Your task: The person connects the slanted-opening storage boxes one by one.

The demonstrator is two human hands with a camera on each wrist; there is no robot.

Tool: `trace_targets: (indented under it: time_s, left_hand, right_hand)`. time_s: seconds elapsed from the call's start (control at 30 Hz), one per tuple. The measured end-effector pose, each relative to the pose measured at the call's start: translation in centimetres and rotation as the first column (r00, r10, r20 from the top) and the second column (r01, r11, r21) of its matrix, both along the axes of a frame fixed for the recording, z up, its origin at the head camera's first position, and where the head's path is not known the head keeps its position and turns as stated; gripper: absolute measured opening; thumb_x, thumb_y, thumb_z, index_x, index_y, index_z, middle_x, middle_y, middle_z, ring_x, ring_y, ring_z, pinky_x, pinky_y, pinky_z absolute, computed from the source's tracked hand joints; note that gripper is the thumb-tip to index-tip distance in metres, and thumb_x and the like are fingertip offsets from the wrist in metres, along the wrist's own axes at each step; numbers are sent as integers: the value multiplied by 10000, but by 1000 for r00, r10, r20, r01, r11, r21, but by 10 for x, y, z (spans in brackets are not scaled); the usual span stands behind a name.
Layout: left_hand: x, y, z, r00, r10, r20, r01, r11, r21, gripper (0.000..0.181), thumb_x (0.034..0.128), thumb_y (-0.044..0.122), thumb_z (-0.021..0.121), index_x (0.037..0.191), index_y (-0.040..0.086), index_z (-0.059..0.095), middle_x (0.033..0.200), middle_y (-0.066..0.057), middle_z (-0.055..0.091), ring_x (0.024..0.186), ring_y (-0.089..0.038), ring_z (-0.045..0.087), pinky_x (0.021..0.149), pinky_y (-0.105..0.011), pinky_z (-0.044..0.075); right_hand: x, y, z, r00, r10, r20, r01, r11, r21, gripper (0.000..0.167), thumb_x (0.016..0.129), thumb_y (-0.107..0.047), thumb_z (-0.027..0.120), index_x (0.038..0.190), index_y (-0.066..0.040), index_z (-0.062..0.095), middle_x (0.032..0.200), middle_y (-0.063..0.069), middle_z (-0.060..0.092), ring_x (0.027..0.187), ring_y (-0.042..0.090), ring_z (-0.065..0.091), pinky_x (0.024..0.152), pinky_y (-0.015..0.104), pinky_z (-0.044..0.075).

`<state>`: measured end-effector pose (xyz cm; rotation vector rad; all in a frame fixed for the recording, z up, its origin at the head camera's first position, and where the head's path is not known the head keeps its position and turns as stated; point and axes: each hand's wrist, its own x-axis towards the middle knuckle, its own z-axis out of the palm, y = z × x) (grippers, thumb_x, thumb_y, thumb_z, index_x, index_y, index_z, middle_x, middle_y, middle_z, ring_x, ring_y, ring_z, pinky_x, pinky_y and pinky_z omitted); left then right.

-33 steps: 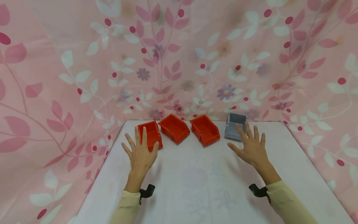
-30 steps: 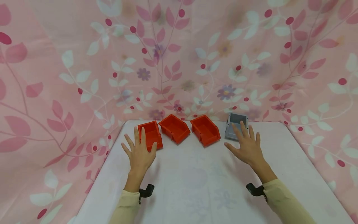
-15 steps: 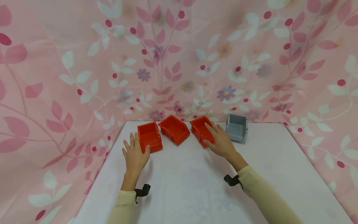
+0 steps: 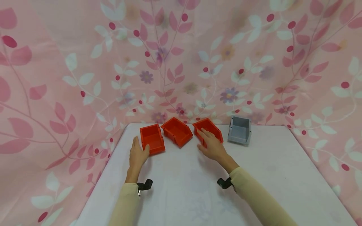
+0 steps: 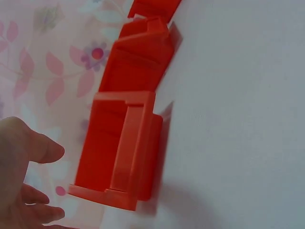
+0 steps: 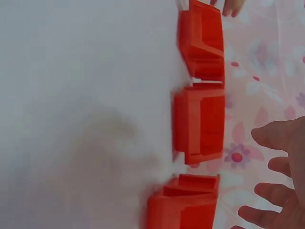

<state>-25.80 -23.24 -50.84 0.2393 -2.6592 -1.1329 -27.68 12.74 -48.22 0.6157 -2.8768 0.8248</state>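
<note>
Three red plastic storage bins stand in a row at the back of the white table. My left hand (image 4: 138, 157) is at the near left side of the leftmost red bin (image 4: 152, 139), thumb by its front corner; in the left wrist view a gap shows between the thumb and that bin (image 5: 126, 157). The middle red bin (image 4: 177, 131) sits angled beside it. Over the near left part of the right red bin (image 4: 215, 133) hovers my right hand (image 4: 212, 147), fingers extended and holding nothing. Whether it touches that bin cannot be told.
A grey storage bin (image 4: 239, 130) stands to the right of the red ones. Behind the white-covered table (image 4: 181, 188) hangs a pink floral cloth (image 4: 181, 62). Each wrist carries a small black camera mount.
My right hand has moved left from the grey bin to the right red bin. The left hand has shifted slightly left and turned, its fingers drawing together. All bins stayed in place.
</note>
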Motion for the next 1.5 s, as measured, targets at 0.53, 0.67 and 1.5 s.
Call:
trace_targets:
  time_s: [0.53,0.67,1.5]
  left_hand:
    - [-48,-12,-20,994,17,105,-23,998,55,557,1022,157,542,1459,-168,425,1375,-377,537,1240,-496,540,1058,-587,444]
    - [-50,-10,-21,996,49,70,-52,998,31,373,997,105,556,1276,-137,610,1160,-316,662,1038,-444,619,914,-554,517]
    - [3,1,-5,988,113,-105,-111,993,25,348,972,89,505,1242,-102,612,1060,-310,686,894,-466,669,785,-616,571]
  right_hand:
    - [36,-11,-60,979,37,198,-72,982,173,678,939,-274,772,1556,-170,512,1633,134,385,1487,443,315,1125,647,351]
    - [40,-10,-68,980,49,191,-90,973,211,597,954,-304,755,1504,-155,578,1605,145,427,1471,448,341,1137,628,346]
    - [41,9,-79,974,137,179,-167,972,166,606,981,-339,719,1538,-175,545,1643,85,381,1522,363,276,1185,596,279]
